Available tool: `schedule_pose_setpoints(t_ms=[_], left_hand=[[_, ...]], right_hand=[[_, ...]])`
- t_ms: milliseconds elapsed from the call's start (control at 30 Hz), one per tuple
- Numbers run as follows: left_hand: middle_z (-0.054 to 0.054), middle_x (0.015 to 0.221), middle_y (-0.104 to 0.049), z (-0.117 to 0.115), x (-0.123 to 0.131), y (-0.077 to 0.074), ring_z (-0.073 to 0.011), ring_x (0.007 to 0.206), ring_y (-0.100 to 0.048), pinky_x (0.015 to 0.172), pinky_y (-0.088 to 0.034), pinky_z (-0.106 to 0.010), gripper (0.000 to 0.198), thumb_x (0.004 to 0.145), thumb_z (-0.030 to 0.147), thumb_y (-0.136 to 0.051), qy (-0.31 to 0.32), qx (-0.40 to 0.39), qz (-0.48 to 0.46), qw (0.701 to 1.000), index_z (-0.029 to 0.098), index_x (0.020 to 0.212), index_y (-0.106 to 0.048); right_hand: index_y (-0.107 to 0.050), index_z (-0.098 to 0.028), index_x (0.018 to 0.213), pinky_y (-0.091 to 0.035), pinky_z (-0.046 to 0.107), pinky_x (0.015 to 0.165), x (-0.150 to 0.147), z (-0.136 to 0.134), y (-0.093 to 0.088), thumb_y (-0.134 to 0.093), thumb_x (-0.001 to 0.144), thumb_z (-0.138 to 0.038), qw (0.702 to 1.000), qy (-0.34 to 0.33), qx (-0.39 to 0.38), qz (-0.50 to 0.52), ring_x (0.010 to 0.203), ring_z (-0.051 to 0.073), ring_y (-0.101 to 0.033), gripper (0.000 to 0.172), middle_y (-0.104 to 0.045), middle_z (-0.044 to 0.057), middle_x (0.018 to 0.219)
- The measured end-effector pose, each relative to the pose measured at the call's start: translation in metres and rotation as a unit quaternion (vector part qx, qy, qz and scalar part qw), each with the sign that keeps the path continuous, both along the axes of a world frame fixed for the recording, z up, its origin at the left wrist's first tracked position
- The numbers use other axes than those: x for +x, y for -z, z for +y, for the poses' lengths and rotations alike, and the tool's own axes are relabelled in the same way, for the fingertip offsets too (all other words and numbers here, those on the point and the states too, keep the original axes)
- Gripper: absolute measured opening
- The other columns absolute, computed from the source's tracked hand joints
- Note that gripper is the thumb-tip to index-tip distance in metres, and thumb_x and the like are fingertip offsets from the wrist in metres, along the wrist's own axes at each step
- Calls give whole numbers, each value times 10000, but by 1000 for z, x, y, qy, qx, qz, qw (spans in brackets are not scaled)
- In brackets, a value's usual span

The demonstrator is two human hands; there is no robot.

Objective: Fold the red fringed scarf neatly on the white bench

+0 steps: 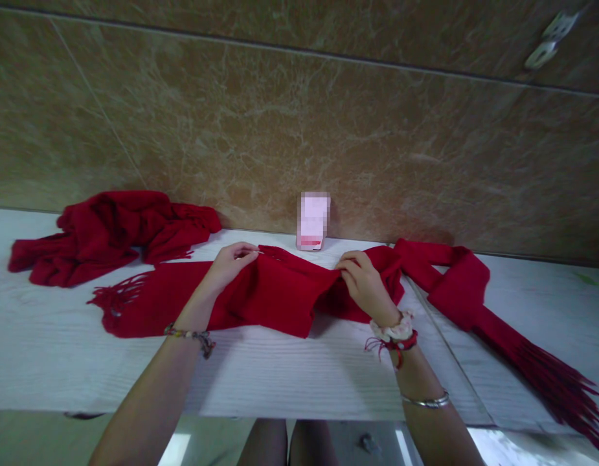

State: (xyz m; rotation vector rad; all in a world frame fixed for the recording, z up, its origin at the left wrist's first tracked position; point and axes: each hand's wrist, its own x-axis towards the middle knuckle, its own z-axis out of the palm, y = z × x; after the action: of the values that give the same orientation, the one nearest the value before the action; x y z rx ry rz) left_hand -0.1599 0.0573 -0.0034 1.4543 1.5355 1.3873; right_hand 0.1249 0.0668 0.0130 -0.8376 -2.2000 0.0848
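A long red fringed scarf (274,291) lies across the white table in front of me. My left hand (234,262) pinches its far edge near the middle. With bent fingers my right hand (361,279) grips the same edge farther right and lifts it, so the cloth folds up between the hands. Fringe spreads flat at the scarf's left end. Past my right hand the red cloth runs on, bunched and twisted, to a fringed end (546,375) at the table's right front edge; whether it is one piece I cannot tell.
A crumpled red cloth (119,233) is heaped at the back left. A phone (313,221), its screen blurred, leans against the brown marbled wall (260,129). The white table (260,382) has a seam at the right. A white fixture (552,42) is on the wall, upper right.
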Motion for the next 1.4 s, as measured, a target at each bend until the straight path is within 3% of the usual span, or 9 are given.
schedule_pose_setpoints(t_ms=[167, 267, 400, 633, 767, 933, 1067, 1167, 1400], left_hand=[[-13, 740, -628, 0, -14, -4, -157, 746, -565, 703, -435, -264, 303, 550, 419, -621, -63, 40, -37, 997, 174, 728, -614], [-6, 686, -631, -6, -18, -4, -155, 690, -567, 674, -435, -265, 235, 539, 362, -617, 62, -87, 18, 994, 172, 677, -629], [-10, 711, -654, -10, -15, 0, -174, 699, -583, 684, -448, -286, 234, 506, 237, -597, 178, -183, 83, 963, 175, 725, -650], [-57, 949, -663, -1, 15, 12, -199, 913, -581, 873, -410, -348, 204, 672, 273, -542, 124, -35, 166, 978, 181, 824, -642], [-67, 1005, -660, -1, 32, 20, -211, 972, -560, 917, -370, -361, 206, 723, 266, -550, 113, 0, 258, 960, 194, 890, -648], [-71, 1010, -666, -2, 40, 26, -230, 935, -589, 867, -397, -361, 255, 723, 241, -574, 127, -53, 325, 935, 196, 965, -643], [-57, 920, -689, 0, 41, 28, -206, 842, -622, 811, -430, -313, 217, 732, 218, -554, 117, -55, 307, 943, 193, 923, -654], [-58, 896, -691, 0, 40, 26, -199, 833, -624, 789, -442, -292, 192, 736, 226, -533, 102, -42, 277, 954, 184, 875, -659], [-22, 848, -678, 3, 24, 15, -164, 796, -603, 780, -441, -262, 208, 714, 214, -474, -21, -36, 206, 978, 177, 826, -645]], right_hand=[[-583, -205, 805, -455, 353, 781, 7, -5, -11, -461, 808, -115, 996, -36, -17, 74, 857, 179, -528, 151, -531, 55, 873], [-617, -183, 774, -462, 301, 773, 5, -10, -16, -505, 814, -161, 970, -193, -145, -42, 839, 146, -550, 120, -559, 47, 881], [-666, -171, 774, -469, 237, 743, 4, -13, -20, -566, 798, -225, 873, -339, -299, -180, 776, 106, -582, 116, -596, 16, 819], [-651, -206, 985, -462, 316, 795, 2, -11, -11, -585, 775, -172, 967, -165, -165, -105, 843, 143, -537, 223, -557, 46, 913], [-672, -214, 943, -433, 380, 854, -3, -8, 2, -637, 698, -94, 973, -114, -91, -179, 929, 196, -487, 276, -525, 63, 966], [-690, -208, 791, -419, 368, 873, -4, -9, 4, -626, 735, -159, 969, -124, -100, -191, 956, 191, -474, 97, -518, 59, 985], [-667, -205, 914, -408, 384, 902, -5, -12, 2, -706, 665, -293, 959, -143, -143, -197, 1008, 207, -470, 266, -513, 63, 1022], [-679, -185, 785, -424, 366, 872, -7, -12, 2, -653, 710, -170, 966, -125, -126, -187, 954, 192, -492, 80, -531, 62, 968], [-660, -163, 746, -464, 298, 774, 5, -13, -16, -599, 753, -129, 968, -192, -142, -83, 833, 143, -530, 70, -536, 44, 884]])
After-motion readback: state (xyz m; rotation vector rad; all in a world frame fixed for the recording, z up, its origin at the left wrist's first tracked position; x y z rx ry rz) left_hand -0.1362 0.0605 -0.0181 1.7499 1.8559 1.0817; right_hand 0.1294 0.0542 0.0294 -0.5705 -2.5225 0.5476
